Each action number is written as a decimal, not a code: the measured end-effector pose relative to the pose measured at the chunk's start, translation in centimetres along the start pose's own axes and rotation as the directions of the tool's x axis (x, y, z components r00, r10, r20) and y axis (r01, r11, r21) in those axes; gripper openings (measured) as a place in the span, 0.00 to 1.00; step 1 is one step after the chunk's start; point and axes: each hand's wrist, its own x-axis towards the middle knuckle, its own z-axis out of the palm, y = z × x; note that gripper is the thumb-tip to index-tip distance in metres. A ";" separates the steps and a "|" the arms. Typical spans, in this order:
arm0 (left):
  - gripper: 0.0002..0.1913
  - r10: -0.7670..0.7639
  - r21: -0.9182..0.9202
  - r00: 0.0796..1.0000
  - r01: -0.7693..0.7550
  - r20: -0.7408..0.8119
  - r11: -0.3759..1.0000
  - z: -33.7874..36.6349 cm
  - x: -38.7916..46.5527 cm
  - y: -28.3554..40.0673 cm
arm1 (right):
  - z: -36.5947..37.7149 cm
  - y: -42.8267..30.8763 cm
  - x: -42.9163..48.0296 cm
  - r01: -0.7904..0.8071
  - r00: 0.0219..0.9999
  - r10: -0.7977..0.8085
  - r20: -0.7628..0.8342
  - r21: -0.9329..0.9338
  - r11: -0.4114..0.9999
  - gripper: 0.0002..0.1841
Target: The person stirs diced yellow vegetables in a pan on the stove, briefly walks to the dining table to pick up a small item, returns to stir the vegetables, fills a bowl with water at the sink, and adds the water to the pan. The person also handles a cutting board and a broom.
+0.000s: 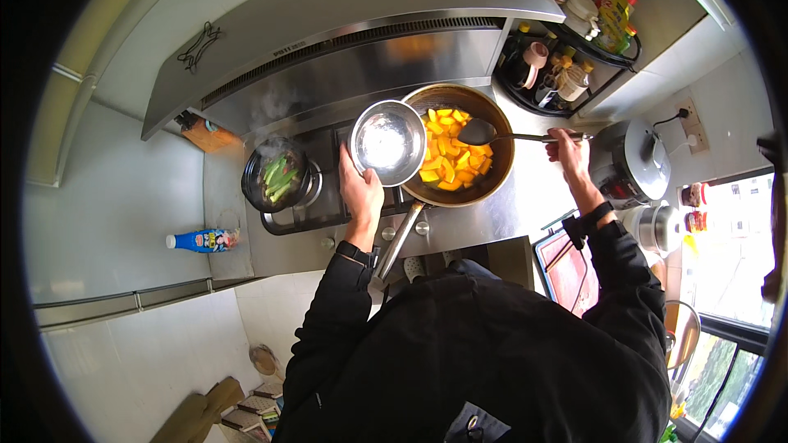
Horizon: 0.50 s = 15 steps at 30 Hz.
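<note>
In my left hand [362,200] is a round metal bowl [386,143], gripped by its near side, its shiny inside facing up. The bowl overlaps the left rim of a deep wok [503,163] on the stove. Orange pumpkin-like chunks [452,151] lie inside the wok. My right hand [569,154] holds the handle of a dark cooking ladle or spatula [478,132]. Its head is over the chunks; whether it touches them I cannot tell. The wok's long metal handle [400,240] points toward me, beside my left wrist.
A steaming black pot [247,181] with green pieces occupies the left burner. Further left stand a knife block [209,135] and a blue bottle [203,240]. The range hood [345,0] overhangs the stove. At right are a grey cooker [631,160], a cutting board [569,271] and a condiment rack [542,104].
</note>
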 end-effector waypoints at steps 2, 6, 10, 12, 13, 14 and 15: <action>0.41 -0.007 -0.006 1.000 0.007 0.017 1.000 0.4 -0.1 0.2 | 0.9 0.7 -0.4 -0.023 1.000 0.023 -0.014 0.010 1.000 0.13; 0.41 -0.006 -0.005 1.000 0.006 0.030 1.000 0.4 -0.4 0.4 | 2.3 1.7 -1.2 -0.043 0.999 0.045 -0.030 0.063 0.997 0.13; 0.41 0.013 -0.022 1.000 -0.012 0.016 1.000 -0.1 -0.2 -0.1 | 0.8 1.0 -1.4 0.083 0.995 -0.085 0.043 0.040 0.996 0.15; 0.41 -0.004 -0.024 0.999 0.005 0.034 1.000 -0.2 0.0 -0.4 | 0.4 0.6 -1.9 0.083 0.993 -0.082 0.087 -0.017 0.996 0.14; 0.41 -0.018 -0.028 0.999 0.019 0.046 0.999 -0.2 0.0 -0.5 | 0.3 0.4 -2.3 0.056 0.995 -0.049 0.086 -0.087 0.995 0.14; 0.41 -0.024 -0.005 0.998 0.024 0.057 1.000 0.0 -0.1 -0.5 | 0.7 0.3 -2.7 0.040 0.995 -0.034 0.093 -0.062 0.997 0.13; 0.41 -0.043 0.022 0.997 0.042 0.068 0.999 0.1 -0.2 -0.5 | 1.1 0.0 -3.0 0.052 0.994 -0.046 0.096 -0.060 0.997 0.13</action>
